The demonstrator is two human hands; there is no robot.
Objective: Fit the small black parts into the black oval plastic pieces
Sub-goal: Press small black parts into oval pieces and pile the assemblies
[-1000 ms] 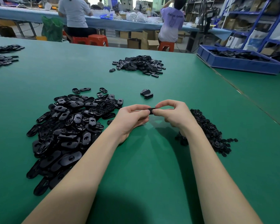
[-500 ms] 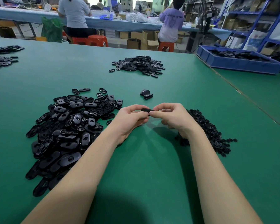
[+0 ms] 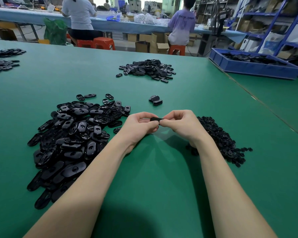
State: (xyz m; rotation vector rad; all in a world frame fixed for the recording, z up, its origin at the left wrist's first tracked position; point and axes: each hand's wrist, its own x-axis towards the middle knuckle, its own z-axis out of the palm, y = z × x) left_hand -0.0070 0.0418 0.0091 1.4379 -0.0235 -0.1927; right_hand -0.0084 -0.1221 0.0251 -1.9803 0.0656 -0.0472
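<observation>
Your left hand and right hand both pinch one black oval piece edge-on between them, likely bracing it while the small insert seats.

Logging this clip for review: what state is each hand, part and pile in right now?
Left hand: fingers curled, pinching the oval piece.
Right hand: fingers curled, pinching the same piece.
Oval piece: held between both hands, above the table; insert not visible.
Oval pile: loose heap, left of the hands.
Small parts pile: loose heap, right of the hands.
Small cluster: a few pieces lying apart beyond the hands.
Blue bin: holds black parts.
</observation>
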